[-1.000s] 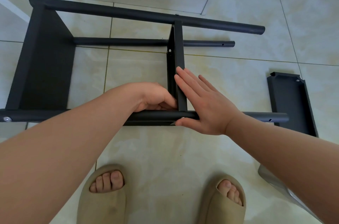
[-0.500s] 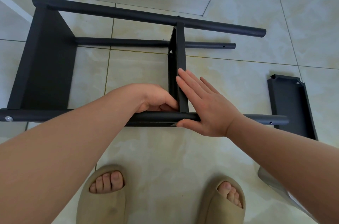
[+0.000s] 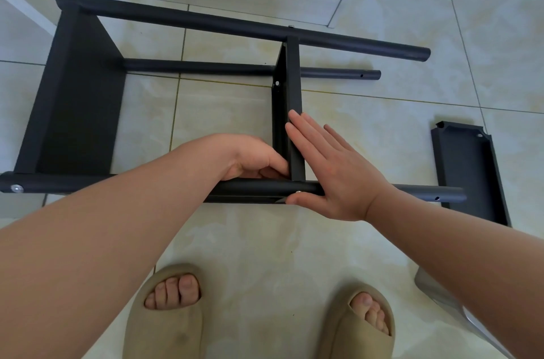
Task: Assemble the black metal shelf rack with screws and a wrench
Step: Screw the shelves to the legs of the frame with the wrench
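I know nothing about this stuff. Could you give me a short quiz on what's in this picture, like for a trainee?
1. True or false: the right hand lies flat, fingers straight, against the middle shelf panel.
2. Where is the loose shelf panel? A) on the floor tiles, at the right end of the rack; B) leaning on a wall; C) on top of the sandals.
3. How many panels already sit between the rack's poles?
Key: 1 true; 2 A; 3 two.
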A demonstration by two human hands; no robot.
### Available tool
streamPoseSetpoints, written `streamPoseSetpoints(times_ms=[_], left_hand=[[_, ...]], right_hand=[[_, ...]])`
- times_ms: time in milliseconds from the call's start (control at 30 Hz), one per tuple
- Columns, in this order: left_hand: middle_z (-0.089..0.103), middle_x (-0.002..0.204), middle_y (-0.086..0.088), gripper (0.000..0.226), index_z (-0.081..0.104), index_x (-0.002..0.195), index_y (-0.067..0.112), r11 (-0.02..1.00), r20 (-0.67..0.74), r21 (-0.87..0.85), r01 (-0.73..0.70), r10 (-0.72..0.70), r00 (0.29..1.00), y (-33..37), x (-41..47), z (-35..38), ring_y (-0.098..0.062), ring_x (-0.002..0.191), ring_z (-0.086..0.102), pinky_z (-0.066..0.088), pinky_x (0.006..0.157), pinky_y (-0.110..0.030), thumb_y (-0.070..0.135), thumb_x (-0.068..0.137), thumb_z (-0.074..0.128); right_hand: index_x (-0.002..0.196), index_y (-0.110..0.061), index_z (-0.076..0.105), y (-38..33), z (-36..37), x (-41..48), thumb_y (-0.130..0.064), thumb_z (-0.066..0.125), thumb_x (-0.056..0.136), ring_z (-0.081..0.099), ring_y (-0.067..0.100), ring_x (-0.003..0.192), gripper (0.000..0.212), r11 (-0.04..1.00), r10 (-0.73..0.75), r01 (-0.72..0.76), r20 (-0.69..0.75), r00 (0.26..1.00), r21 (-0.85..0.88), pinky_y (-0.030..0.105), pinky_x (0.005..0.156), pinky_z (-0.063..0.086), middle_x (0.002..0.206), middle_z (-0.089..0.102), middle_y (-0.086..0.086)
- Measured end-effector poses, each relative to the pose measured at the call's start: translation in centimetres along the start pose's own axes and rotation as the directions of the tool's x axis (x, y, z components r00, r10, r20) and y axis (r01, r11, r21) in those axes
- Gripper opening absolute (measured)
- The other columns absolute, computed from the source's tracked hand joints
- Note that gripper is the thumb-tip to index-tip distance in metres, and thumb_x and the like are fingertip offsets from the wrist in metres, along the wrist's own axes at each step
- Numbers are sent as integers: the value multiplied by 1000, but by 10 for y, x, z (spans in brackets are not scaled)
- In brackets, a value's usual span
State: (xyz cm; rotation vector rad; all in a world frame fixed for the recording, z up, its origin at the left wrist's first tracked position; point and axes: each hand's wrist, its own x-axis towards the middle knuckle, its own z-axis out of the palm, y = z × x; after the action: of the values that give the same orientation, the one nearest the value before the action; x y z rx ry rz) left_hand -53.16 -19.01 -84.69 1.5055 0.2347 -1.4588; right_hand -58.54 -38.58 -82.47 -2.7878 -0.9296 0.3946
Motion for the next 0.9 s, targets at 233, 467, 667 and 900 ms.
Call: streamPoseSetpoints(times_ms=[233,467,667,900], left_hand=[[76,95,-15,13,77,96,7,999,-3,-46,19,-19,1000,0,-1,1,-26,84,71,55,93,-42,13,89,67],[74,100,-15,24,74,110,2,997,34,-58,42,-40,999,2,-4,1,-25,85,70,55,90,-39,12,92,61],[75,90,-14,14,74,99,6,1000,2,-16,-5,5,1000,2,-4,2,-24,78,71,58,83,-36,13,91,65],[75,90,-14,15,76,96,6,999,29,-34,10,-9,1000,1,-5,1,-25,78,71,56,85,-37,10,92,62]], right_hand=[[162,-10,6,0,0,0,-78,35,91,-5,20,157,103,1000,-1,1,-17,1000,6,50,125,17,170,-5,4],[162,-9,7,0,0,0,-78,36,91,-4,21,157,103,1000,-2,2,-20,1000,5,51,125,18,170,-4,4],[162,-9,7,-1,0,-1,-78,34,91,-4,21,157,102,1000,-7,7,-21,1000,-1,51,125,18,170,-3,5],[162,-10,6,0,0,-1,-78,35,91,-6,20,157,103,1000,-4,4,-14,1000,-7,49,126,16,170,-5,4]])
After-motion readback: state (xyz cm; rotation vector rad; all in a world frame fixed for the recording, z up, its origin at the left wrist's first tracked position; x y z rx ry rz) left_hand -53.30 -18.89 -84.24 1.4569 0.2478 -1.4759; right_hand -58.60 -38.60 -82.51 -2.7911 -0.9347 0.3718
